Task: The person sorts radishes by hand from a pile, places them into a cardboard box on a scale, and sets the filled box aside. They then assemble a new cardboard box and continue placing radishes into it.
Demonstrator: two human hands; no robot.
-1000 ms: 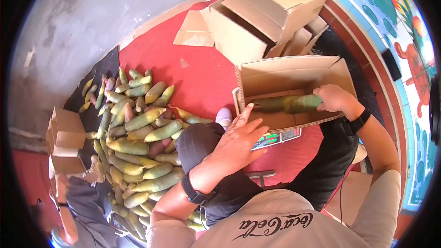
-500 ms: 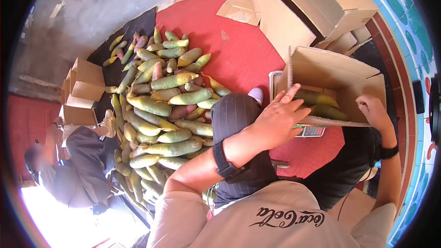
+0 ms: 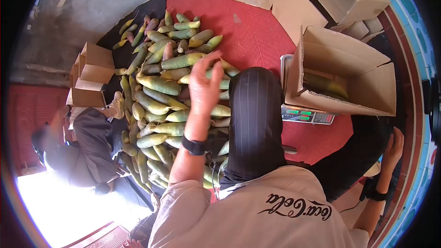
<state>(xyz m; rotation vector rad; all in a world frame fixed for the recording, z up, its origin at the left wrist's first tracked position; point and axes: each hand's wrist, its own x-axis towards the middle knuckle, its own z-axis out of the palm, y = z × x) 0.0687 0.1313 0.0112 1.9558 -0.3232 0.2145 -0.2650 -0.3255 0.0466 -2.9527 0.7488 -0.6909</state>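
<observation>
My left hand (image 3: 204,82) hovers over the heap of long green radishes (image 3: 157,84), fingers apart, holding nothing. Some roots in the heap are reddish, and the hand hides a few of them. My right hand (image 3: 393,149) is beside my right knee, fingers loosely stretched and nothing seen in them. An open cardboard box (image 3: 351,101) sits on a digital scale (image 3: 305,115) with lit green displays. Inside the box lies a green radish (image 3: 324,85); shadow and the box wall hide part of the contents.
More cardboard boxes (image 3: 294,14) stand at the back right, beside the tiled wall (image 3: 415,36). Several small cartons (image 3: 97,66) are at the left. Another person (image 3: 89,144) sits at the left of the heap. Red matting (image 3: 245,27) covers the floor.
My left hand has left the box edge and swung left over the radish heap. My right hand has dropped from the box to beside my knee. The scale's displays now show.
</observation>
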